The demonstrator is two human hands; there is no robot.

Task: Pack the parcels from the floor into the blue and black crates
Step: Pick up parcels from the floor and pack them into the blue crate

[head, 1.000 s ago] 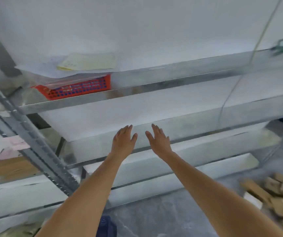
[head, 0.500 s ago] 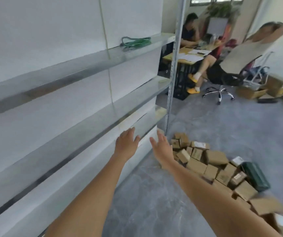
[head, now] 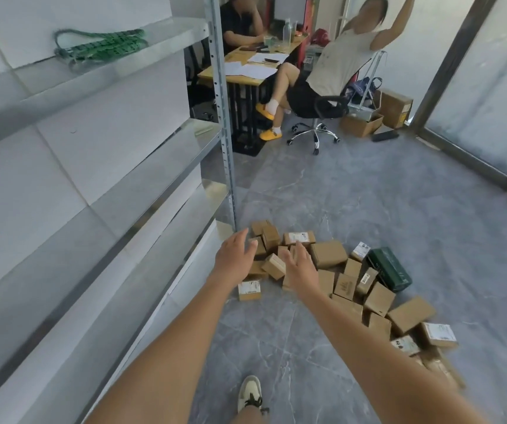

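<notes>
Cardboard parcels [head: 328, 254] lie in a loose heap on the grey marbled floor [head: 368, 203], spread from the foot of the shelf upright [head: 224, 111] toward the lower right of the view. Both arms of the person are stretched forward over the near end of that heap. Left hand [head: 235, 258]: fingers straight and slightly spread, palm down, holding nothing. Right hand [head: 301, 267]: likewise relaxed and spread, nothing in it. The nearest boxes sit just beyond and below the fingertips; whether either hand touches one cannot be told, since the hands cover the boxes directly behind them. One small labelled box [head: 249, 290] lies apart from the heap, between the two forearms. A dark green case [head: 388, 269] rests among the parcels on the far side (its material is unclear).

Several parcels at the lower right are blurred and partly hidden behind the right forearm. No crate can be made out from this position. Metal shelving [head: 142, 166] runs along the left wall, with a coil of green cord [head: 102, 47] on an upper shelf. One shoe [head: 249, 393] of the person shows at the bottom edge. Two seated people occupy a desk [head: 246, 71] at the back.
</notes>
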